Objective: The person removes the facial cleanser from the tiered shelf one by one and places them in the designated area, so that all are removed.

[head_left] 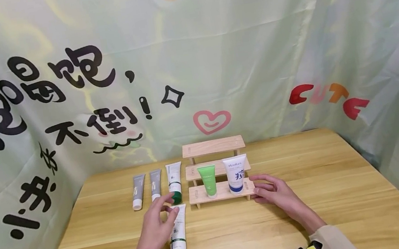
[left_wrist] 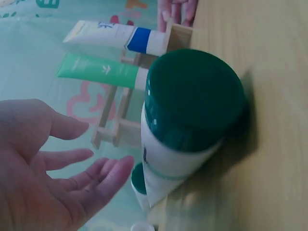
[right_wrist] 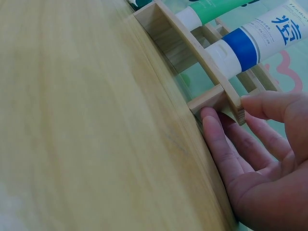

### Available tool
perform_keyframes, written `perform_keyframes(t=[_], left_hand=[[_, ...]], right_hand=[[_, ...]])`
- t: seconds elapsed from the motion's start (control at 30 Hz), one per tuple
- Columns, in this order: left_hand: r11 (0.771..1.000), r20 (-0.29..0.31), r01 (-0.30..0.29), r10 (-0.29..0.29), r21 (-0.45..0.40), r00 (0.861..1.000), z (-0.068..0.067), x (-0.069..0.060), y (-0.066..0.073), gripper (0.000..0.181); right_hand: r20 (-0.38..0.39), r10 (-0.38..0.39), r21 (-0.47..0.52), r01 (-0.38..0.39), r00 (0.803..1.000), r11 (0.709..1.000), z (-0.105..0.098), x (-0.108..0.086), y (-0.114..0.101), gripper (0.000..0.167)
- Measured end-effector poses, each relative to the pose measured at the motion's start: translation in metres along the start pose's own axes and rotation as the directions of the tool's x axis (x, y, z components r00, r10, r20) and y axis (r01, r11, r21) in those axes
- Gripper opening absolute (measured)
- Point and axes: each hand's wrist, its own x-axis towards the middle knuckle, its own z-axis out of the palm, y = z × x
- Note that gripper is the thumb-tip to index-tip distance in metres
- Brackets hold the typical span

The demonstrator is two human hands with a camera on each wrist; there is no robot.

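Observation:
My right hand [head_left: 277, 193] grips the right end of the lowest step of a three-step wooden display stand [head_left: 212, 145], its thumb above and fingertips below the board in the right wrist view. On that step stand a green tube [head_left: 208, 180] and a white tube with a blue band [head_left: 235, 171], both caps down. My left hand [head_left: 155, 225] hovers with loosely bent fingers and holds nothing. Beside it, a white tube with a green cap [head_left: 178, 241] lies on the table, its cap nearest the left wrist camera [left_wrist: 195, 98].
Left of the stand are another white tube with a green cap [head_left: 174, 180] and two grey tubes with white caps, one at the far left [head_left: 138, 191] and one partly behind my left hand [head_left: 155, 182]. A printed curtain [head_left: 253, 69] encloses the wooden table [head_left: 348, 188].

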Motion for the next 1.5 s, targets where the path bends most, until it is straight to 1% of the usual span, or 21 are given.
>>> perform_keyframes(t=[0.1, 0.2, 0.33, 0.43, 0.53, 0.6, 0.77, 0.83, 0.9, 1.0, 1.07, 1.1, 1.17, 1.3, 1.43, 1.5], left_hand=[[0.996, 0.0, -0.022, 0.022, -0.082, 1.0, 0.006, 0.005, 0.007, 0.044], [0.985, 0.007, -0.034, 0.036, -0.169, 0.999, 0.011, 0.009, 0.014, 0.043], [0.97, 0.023, -0.04, 0.047, -0.241, 0.999, 0.018, 0.013, 0.022, 0.04], [0.954, 0.032, -0.046, 0.058, -0.296, 0.998, 0.022, 0.018, 0.028, 0.039], [0.932, 0.034, -0.051, 0.068, -0.359, 0.997, 0.027, 0.022, 0.033, 0.037], [0.915, 0.033, -0.04, 0.058, -0.402, 0.998, 0.03, 0.025, 0.036, 0.035], [0.884, 0.031, 0.005, 0.011, -0.468, 0.999, 0.04, 0.03, 0.039, 0.034], [0.866, 0.032, 0.012, 0.005, -0.499, 0.999, 0.045, 0.032, 0.039, 0.034], [0.838, 0.036, 0.021, -0.002, -0.545, 0.999, 0.05, 0.034, 0.041, 0.034], [0.789, 0.042, 0.044, -0.023, -0.613, 0.999, 0.056, 0.036, 0.042, 0.034], [0.764, 0.035, 0.054, -0.041, -0.643, 0.999, 0.06, 0.038, 0.043, 0.034], [0.756, 0.032, 0.056, -0.046, -0.652, 0.998, 0.062, 0.039, 0.043, 0.034], [0.75, 0.024, 0.058, -0.056, -0.659, 0.998, 0.066, 0.041, 0.043, 0.035], [0.746, 0.021, 0.061, -0.063, -0.663, 0.998, 0.073, 0.045, 0.042, 0.037], [0.739, 0.02, 0.069, -0.075, -0.67, 0.997, 0.076, 0.047, 0.042, 0.036], [0.74, 0.018, 0.067, -0.074, -0.669, 0.997, 0.077, 0.047, 0.043, 0.035]], right_hand=[[-0.004, 0.001, 0.006, -0.001, 1.0, 1.0, 0.0, -0.001, 0.0, 0.053], [-0.011, 0.007, 0.007, -0.007, 1.0, 1.0, 0.0, -0.001, 0.0, 0.053], [-0.015, 0.013, 0.004, -0.013, 1.0, 1.0, 0.0, -0.001, -0.002, 0.053], [-0.015, 0.016, 0.001, -0.016, 1.0, 1.0, 0.001, -0.001, -0.002, 0.052], [-0.018, 0.018, -0.002, -0.018, 1.0, 1.0, 0.001, -0.001, -0.002, 0.052], [-0.019, 0.019, -0.004, -0.019, 1.0, 1.0, 0.002, -0.001, -0.002, 0.052], [-0.019, 0.021, -0.004, -0.021, 1.0, 1.0, 0.002, -0.001, -0.003, 0.052], [-0.019, 0.02, -0.003, -0.021, 1.0, 1.0, 0.002, -0.001, -0.002, 0.052], [-0.02, 0.019, -0.003, -0.02, 1.0, 1.0, 0.002, -0.001, -0.002, 0.052], [-0.021, 0.022, 0.0, -0.022, 1.0, 1.0, 0.002, -0.001, -0.002, 0.052], [-0.024, 0.024, -0.001, -0.024, 0.999, 1.0, 0.002, -0.001, -0.003, 0.052], [-0.024, 0.024, -0.003, -0.024, 0.999, 1.0, 0.002, -0.001, -0.003, 0.052], [-0.024, 0.022, -0.005, -0.022, 0.999, 1.0, 0.002, -0.001, -0.003, 0.052], [-0.02, 0.015, -0.01, -0.015, 1.0, 1.0, 0.002, -0.001, -0.002, 0.052], [-0.017, 0.014, 0.0, -0.014, 1.0, 1.0, 0.002, -0.001, -0.001, 0.052], [-0.018, 0.014, 0.002, -0.014, 1.0, 1.0, 0.001, -0.001, -0.001, 0.053]])
